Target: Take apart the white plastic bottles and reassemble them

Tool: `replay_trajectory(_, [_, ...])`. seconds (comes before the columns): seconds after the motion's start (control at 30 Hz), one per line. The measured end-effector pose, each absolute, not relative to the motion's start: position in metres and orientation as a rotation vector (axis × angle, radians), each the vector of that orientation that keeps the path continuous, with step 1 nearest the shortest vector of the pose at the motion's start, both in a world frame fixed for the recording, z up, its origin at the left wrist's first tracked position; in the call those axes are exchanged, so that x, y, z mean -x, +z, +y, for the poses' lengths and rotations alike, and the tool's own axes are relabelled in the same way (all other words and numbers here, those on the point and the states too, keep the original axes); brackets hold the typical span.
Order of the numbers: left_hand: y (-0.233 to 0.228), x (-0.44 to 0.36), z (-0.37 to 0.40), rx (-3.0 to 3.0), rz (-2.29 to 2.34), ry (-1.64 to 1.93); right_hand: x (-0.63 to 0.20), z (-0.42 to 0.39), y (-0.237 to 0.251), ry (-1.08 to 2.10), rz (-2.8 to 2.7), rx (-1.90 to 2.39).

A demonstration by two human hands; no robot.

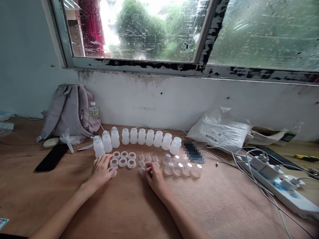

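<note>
My left hand (100, 170) rests over the left end of a group of translucent white screw rings (122, 162). Its fingers are apart, and the thumb touches the nearest ring (112, 171). Close behind it stands a frosted baby bottle (98, 147), one of several in a curved row. My right hand (155, 178) bends over several clear bottle nipples (148, 157), fingers curled and fingertips beside the frontmost nipple (141, 170). What lies under those fingers is hidden. To its right sit several clear dome caps (178, 169).
A grey backpack (67, 107) and a black phone (51, 158) are at the left. Behind the caps lie a partly blurred dark object (193, 152) and a silvery plastic bag (220, 130). A white power strip (287, 188) with trailing cables occupies the right side.
</note>
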State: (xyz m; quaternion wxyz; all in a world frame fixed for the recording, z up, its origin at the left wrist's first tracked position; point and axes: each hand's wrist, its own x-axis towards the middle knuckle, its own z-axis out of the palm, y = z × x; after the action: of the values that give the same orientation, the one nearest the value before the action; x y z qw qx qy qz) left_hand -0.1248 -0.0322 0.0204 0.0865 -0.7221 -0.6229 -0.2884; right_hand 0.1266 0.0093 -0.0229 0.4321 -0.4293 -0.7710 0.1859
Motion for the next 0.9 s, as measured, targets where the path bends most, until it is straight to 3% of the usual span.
replay_trajectory(0.27, [0.112, 0.127, 0.06, 1.869, -1.88, -0.596, -0.136, 0.003, -0.019, 0.473, -1.847, 1.066])
replay_trajectory(0.6, [0.112, 0.131, 0.087, 1.845, -1.89, -0.608, -0.143, 0.002, -0.01, 0.49, -1.788, 1.08])
replay_trajectory(0.77, [0.135, 0.105, 0.05, 1.796, -1.634, -1.224, -0.142, -0.002, 0.001, 0.599, -1.655, 1.044])
replay_trajectory(0.9, [0.127, 0.06, 0.014, 1.918, -1.637, -2.042, -0.139, -0.009, 0.014, 1.077, -1.371, 0.875])
